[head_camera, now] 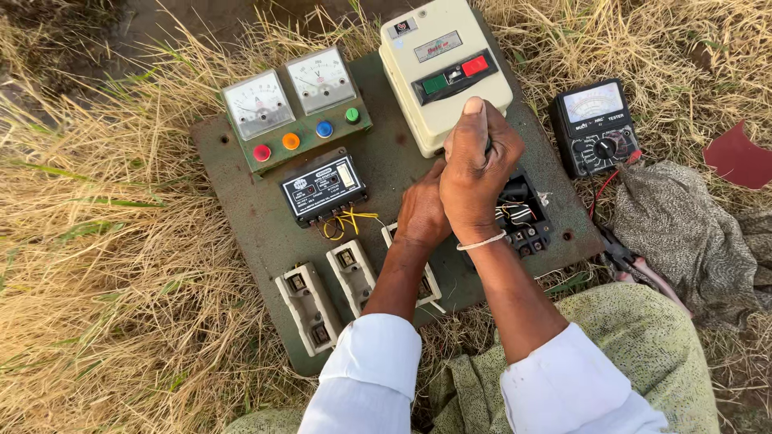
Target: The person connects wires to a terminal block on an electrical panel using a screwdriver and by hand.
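A green metal panel (249,209) lies flat on dry grass. On it sit two white dial meters (289,92) above a row of coloured lamps, a cream switch box (422,96) with green and red buttons, a small black module (323,186) with yellow wires, and white fuse holders (322,297). My right hand (476,173) is fisted around a dark tool handle, thumb up, just below the cream box and above a black terminal block (524,215). My left hand (422,213) rests on the panel beside it, its fingers hidden under the right hand.
A black analog multimeter (593,124) with a red lead lies on the grass to the right. Pliers (631,261) and a grey patterned cloth (683,225) lie near it. A dark red shard (736,157) is at the far right. Dry grass surrounds the panel.
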